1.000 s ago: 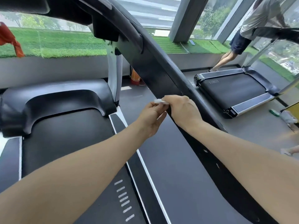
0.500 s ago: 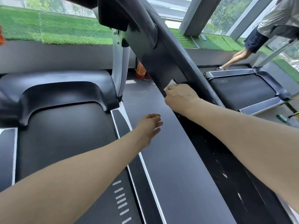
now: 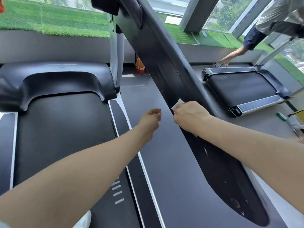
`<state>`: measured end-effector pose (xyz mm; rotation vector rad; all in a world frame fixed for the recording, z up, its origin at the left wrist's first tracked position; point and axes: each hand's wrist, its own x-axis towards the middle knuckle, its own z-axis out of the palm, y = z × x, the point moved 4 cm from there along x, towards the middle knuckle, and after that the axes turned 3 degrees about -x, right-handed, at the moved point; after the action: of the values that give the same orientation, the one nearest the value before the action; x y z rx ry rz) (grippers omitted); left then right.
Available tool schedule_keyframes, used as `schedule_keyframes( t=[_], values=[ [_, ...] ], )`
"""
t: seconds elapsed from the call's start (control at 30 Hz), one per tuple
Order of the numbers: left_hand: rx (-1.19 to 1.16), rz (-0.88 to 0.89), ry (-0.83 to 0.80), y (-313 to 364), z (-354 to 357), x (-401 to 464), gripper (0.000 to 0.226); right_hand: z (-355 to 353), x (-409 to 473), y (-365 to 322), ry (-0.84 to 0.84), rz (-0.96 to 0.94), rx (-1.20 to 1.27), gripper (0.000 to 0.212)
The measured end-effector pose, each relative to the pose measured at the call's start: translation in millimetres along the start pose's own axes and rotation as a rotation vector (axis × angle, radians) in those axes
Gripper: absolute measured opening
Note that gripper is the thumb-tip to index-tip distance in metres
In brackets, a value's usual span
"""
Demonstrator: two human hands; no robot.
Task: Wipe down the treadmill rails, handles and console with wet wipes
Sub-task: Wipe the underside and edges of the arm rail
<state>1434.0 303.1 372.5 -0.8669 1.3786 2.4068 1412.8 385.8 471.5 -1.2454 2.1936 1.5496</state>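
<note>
Grey gym floor (image 3: 164,145) under tall windows, with a strip of green artificial turf (image 3: 49,18) along the sill across the top of the frame. Treadmills, two: the near treadmill (image 3: 62,129) fills the left and centre, its black belt running down to the lower left and its dark motor hood at mid left; a second treadmill (image 3: 243,91) lies at the upper right, well apart. Handrail (image 3: 164,60), one, black and broad, crossing the frame diagonally from top centre to lower right and hiding much of the floor behind it. Silver upright (image 3: 117,51), one, rising from the hood at upper centre. Hands, two, both bare-armed. Right hand (image 3: 189,115), centre frame, lies on the handrail with curled fingers pinching a wet wipe (image 3: 178,103) against the rail's inner face; only a white corner of the wipe shows above the knuckles. Left hand (image 3: 151,119), just left of it and apart from the rail, holds nothing, fingers loosely curled over the floor gap between belt edge and rail. Orange object (image 3: 139,65), one, on the floor behind the rail, partly hidden. Second person (image 3: 271,23), one, at upper right, bent toward the far treadmill, one arm reaching its front end. Small items (image 3: 289,119) on the floor at the right edge, too indistinct to count. White shoe (image 3: 85,219), one, at the bottom edge.
</note>
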Motion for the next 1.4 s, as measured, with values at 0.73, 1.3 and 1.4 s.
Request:
schedule_keyframes(
  t=[0.73, 1.3, 1.4],
  values=[
    [0.041, -0.055, -0.111, -29, 22, -24, 0.033, 3, -12, 15, 0.182, 0.004, -0.001, 0.035],
    [0.095, -0.067, -0.08, -60, 30, -74, 0.035, 40, -98, -45, 0.194, 0.024, 0.135, 0.014],
    [0.067, -0.082, -0.081, -59, 23, -65, 0.035, 33, -68, -36, 0.341, 0.069, 0.079, 0.016]
  ],
)
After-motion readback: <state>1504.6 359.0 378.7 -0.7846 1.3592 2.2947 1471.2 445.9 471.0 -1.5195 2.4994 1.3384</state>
